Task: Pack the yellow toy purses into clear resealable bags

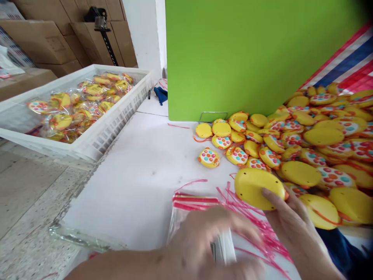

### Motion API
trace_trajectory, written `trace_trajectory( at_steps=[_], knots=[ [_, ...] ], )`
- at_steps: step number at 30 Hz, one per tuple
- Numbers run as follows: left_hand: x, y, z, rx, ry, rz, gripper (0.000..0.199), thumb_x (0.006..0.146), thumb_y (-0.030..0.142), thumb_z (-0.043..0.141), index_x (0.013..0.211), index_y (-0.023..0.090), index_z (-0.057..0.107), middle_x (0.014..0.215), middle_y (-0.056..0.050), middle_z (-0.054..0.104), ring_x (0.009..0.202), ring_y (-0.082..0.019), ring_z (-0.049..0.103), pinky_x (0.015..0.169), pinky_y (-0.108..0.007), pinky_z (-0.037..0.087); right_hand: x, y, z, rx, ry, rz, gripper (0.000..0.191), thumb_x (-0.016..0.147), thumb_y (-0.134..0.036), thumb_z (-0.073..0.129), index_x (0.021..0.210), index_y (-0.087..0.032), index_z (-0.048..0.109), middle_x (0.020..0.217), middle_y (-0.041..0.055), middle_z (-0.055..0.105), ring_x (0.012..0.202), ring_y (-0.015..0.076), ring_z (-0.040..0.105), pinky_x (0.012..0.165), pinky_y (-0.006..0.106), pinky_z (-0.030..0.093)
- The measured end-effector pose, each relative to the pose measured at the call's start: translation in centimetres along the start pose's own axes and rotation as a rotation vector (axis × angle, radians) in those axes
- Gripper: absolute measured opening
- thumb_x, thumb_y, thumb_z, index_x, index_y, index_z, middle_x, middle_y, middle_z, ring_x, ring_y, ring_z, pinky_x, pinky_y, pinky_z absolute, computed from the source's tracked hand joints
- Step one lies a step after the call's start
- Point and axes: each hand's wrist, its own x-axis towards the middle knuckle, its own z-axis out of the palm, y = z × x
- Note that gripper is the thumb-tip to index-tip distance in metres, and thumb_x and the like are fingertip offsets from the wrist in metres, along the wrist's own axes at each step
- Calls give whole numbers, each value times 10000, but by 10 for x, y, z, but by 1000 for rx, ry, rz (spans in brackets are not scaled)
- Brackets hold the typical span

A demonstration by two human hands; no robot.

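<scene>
At four o'clock, the right hand (pixel 291 221) is pinching a yellow toy (pixel 255 186), its thumb lying on the flat side, with the toy pile (pixel 323 136) spreading toward three o'clock. Near five o'clock, the left hand (pixel 210 233) is hanging blurred over the plastic bags (pixel 189 203); whether its grip is holding anything, I cannot tell. A loosening thumb could be letting the smooth toy slip, while the loose pink strips (pixel 271 229) could be snagging fingers.

Crate (pixel 100 142) left of desk (pixel 140 155), bagged toys (pixel 96 90) inside, boxes (pixel 40 42) behind, upright panel (pixel 233 58) at desk's rear, loose toys (pixel 323 136) heaped along right, bags (pixel 180 217) in front, strips (pixel 269 237) beside
</scene>
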Motion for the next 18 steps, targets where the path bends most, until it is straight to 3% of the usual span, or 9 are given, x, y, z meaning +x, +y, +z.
trace_trajectory(
  at_steps=[4, 7, 9, 11, 12, 14, 18],
  knots=[
    [41, -35, 1, -213, 153, 3, 586, 746, 360, 712, 1262, 224, 470, 1319, -114, 496, 1210, -288, 467, 944, -414, 460, -9, 6, 27, 14, -168, -49, 461, 744, -410, 696, 1171, -270, 590, 1039, 40, 697, 961, 229, 659, 786, 300, 558],
    [60, -51, -4, -435, 107, -7, 545, 724, 369, 723, 1179, 177, 494, 1176, -133, 577, 1044, -272, 580, 801, -370, 528, -3, 7, 28, -358, -342, -176, 447, 820, -496, 581, 1184, -236, 575, 1081, 85, 689, 949, 265, 662, 782, 369, 560],
    [63, -55, -12, -419, 118, -15, 471, 735, 350, 707, 1128, 163, 527, 1095, -117, 607, 941, -241, 608, 734, -333, 533, 7, 1, 18, -759, -305, -430, 521, 813, -564, 541, 1183, -199, 584, 1199, 135, 634, 1086, 336, 594, 895, 486, 497],
    [61, -56, -22, -305, 151, 7, 439, 742, 311, 692, 1132, 167, 550, 1104, -102, 606, 942, -228, 591, 722, -308, 521, 17, -9, 6, -1038, -162, -672, 588, 798, -614, 515, 1194, -184, 583, 1314, 165, 549, 1206, 390, 490, 968, 579, 411],
    [59, -56, -27, -244, 152, 24, 433, 748, 297, 682, 1142, 168, 558, 1111, -97, 609, 956, -227, 581, 732, -303, 515, 19, -14, 2, -1092, -121, -732, 595, 800, -617, 510, 1211, -192, 572, 1335, 164, 532, 1223, 391, 474, 967, 584, 410],
    [56, -54, -33, -148, 118, 43, 434, 769, 279, 654, 1177, 169, 558, 1128, -93, 620, 986, -233, 573, 761, -310, 506, 18, -20, 3, -1087, -179, -742, 573, 800, -575, 547, 1256, -228, 537, 1292, 134, 578, 1169, 350, 538, 895, 508, 495],
    [48, -47, -34, 56, 78, 79, 414, 815, 227, 599, 1222, 184, 539, 1223, -96, 593, 1074, -240, 555, 882, -341, 468, 3, -21, 35, -1041, -562, -576, 474, 803, -378, 593, 1257, -259, 526, 1079, 47, 704, 900, 231, 680, 751, 331, 550]
  ],
)
